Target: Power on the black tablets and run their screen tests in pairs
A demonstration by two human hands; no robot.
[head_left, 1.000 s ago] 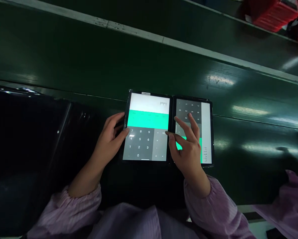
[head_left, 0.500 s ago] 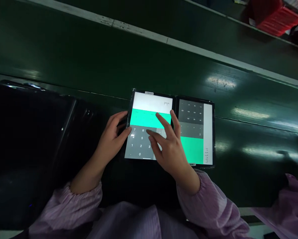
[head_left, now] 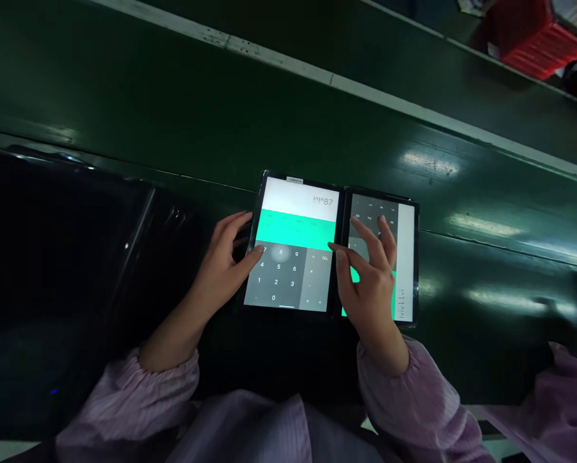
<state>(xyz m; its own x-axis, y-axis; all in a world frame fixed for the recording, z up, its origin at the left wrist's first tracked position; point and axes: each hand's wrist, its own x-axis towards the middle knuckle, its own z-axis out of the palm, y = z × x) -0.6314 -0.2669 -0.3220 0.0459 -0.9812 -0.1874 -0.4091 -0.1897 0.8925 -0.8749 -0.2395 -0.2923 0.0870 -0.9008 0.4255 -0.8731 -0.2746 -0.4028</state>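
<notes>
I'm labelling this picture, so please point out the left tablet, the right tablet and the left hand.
Left tablet [head_left: 293, 230]: head view, on the green band of its screen.
Right tablet [head_left: 405, 257]: head view, on the white strip of its screen.
Left hand [head_left: 222, 265]: head view, on the back of the hand.

We look through one head-worn camera, set above and behind the left hand [head_left: 220, 267] and the right hand [head_left: 374, 286], facing forward and down, near enough to read digits on the tablet [head_left: 283, 273] between them, wide enough for tabletop [head_left: 269, 122] well beyond both.
</notes>
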